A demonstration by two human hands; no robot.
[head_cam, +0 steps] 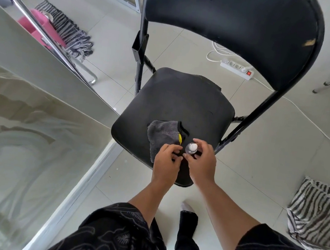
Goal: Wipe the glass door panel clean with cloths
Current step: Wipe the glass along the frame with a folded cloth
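**Supplies parked on chair seat beside the glass**

Head view: grey cloth (162, 133) lies at front edge of chair (183, 98) seat, touching the small bottle (191, 148) on its right. Both prob. staged here to stay w/in reach of glass door panel (27, 130), at left. Bottle is grasped by right grip (201, 163), fingers curled round it below the cap. On cloth's near edge, left grip (166, 159) rests bent fingers; pinching or not, can't tell.
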